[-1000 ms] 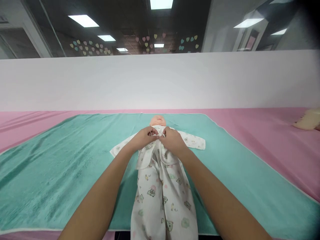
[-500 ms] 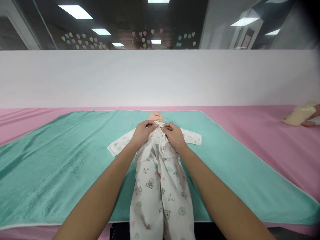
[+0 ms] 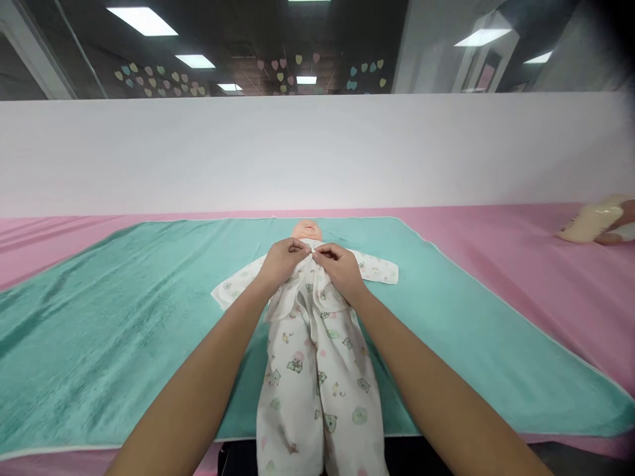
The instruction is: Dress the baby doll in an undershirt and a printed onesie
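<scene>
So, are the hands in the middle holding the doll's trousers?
No, the left hand and right hand are at the front of the white top, near the doll's head.

Single view, from your own head. Camera looked forward and down along your forearms [image 3: 198, 377], which came in from the bottom edge. Left hand [image 3: 285, 263] and right hand [image 3: 341, 268] sat about mid-frame. Doll [image 3: 295, 370] ran away from the lens, legs nearest and cut off at the bottom, head farthest. Beyond it you faced the white wall [image 3: 307, 152] roughly square-on, dark glass [image 3: 347, 33] filling much of the top.
</scene>
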The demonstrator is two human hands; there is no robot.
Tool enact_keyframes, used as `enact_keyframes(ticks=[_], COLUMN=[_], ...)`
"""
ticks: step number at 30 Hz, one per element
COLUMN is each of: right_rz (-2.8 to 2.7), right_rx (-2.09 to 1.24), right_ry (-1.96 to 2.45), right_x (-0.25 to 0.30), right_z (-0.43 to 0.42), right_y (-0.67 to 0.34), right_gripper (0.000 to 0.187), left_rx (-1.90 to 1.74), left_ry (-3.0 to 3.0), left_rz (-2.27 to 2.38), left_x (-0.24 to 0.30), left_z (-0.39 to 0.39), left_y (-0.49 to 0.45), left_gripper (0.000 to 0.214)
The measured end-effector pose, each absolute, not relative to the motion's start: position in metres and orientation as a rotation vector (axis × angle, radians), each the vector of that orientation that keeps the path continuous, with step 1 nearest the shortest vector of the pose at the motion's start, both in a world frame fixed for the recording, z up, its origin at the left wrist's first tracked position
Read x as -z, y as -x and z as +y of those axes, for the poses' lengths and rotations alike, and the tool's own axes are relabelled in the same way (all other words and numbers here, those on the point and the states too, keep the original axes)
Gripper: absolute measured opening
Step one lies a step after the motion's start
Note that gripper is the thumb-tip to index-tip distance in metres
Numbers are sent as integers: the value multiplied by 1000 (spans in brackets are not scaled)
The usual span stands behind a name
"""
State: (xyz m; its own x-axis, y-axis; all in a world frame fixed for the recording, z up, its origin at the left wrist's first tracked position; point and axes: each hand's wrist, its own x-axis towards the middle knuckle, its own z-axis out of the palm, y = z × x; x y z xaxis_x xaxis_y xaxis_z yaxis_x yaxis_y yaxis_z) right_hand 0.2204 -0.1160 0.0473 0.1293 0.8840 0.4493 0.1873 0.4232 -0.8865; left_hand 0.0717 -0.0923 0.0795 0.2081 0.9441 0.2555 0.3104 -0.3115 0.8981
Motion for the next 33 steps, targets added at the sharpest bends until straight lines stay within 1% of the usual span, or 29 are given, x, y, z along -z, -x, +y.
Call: enact_keyframes(ticks=[6,11,16,20,30,33], right_rz=[-1571,-1683,-1619,-1560,-1561,-1525], right_rx=[-460,-338,-463,-543,-650,-665], right_ry=[978,1061,1037,1039,995,993], right_x=[-52,-53,-53,-53,-49,-49], right_z=[-125,-127,-126,-125,-120,-119], right_y=[-217,-215,-216,-218,-222,-222], right_gripper=[20,19,26,28,23,15], left_rx=[-1091,-1091,-1020,-1001,-1035,-1076], left_ry=[-1762,-1648,-1520,-1476,-1472,-1467], left_rz=[1153,1091,973,918,933,974], left_x=[-82,-82,-86,-86,-85,-84], left_z=[-93,-93,-97,-95,-94,-96], left_y=[-68,-69,-66,-63,-63,-67], left_gripper=[32,27,33,36,31,29])
